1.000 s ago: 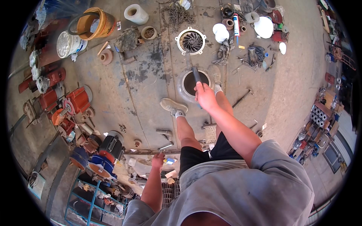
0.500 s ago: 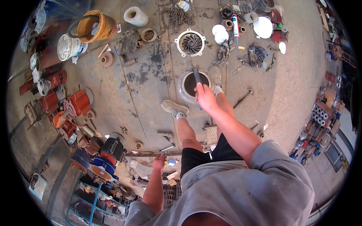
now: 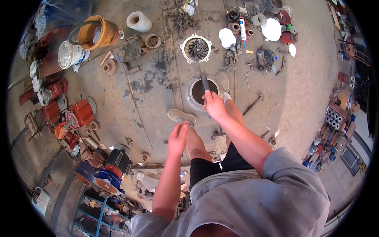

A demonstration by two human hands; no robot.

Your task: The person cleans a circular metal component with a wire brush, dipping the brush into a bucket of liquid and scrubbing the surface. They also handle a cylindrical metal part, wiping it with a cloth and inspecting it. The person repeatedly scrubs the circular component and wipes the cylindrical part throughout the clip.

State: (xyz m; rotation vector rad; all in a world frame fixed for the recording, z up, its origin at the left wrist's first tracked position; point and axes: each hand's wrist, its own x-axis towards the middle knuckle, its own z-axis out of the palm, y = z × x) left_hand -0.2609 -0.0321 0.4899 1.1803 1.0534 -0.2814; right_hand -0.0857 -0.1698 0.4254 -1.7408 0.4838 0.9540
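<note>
My right hand (image 3: 214,105) is wrapped round the black handle of a tool (image 3: 205,82); a thin greyish shaft seems to run on from its far end. The handle slants over the mouth of a round pale metal housing (image 3: 191,98), which stands between my feet, dark inside. Beyond it on the floor lies a pale lugged ring (image 3: 184,46) with a dark vaned impeller (image 3: 198,49) inside. My left hand (image 3: 178,138) is raised above my left shin, fingers loosely bent and apart, slightly blurred, with nothing visible in it.
A hammer (image 3: 253,105) lies right of my right foot. Farther off are a sealant tube (image 3: 242,29), white discs (image 3: 271,29), a chain (image 3: 181,20), an orange bucket (image 3: 112,31) and a white bucket (image 3: 69,54). Motors (image 3: 118,160) stand at left, near a blue rack (image 3: 101,213).
My left hand has come up and forward from low beside my left leg to above the shin. My right hand keeps its grip on the black handle, nearly in place.
</note>
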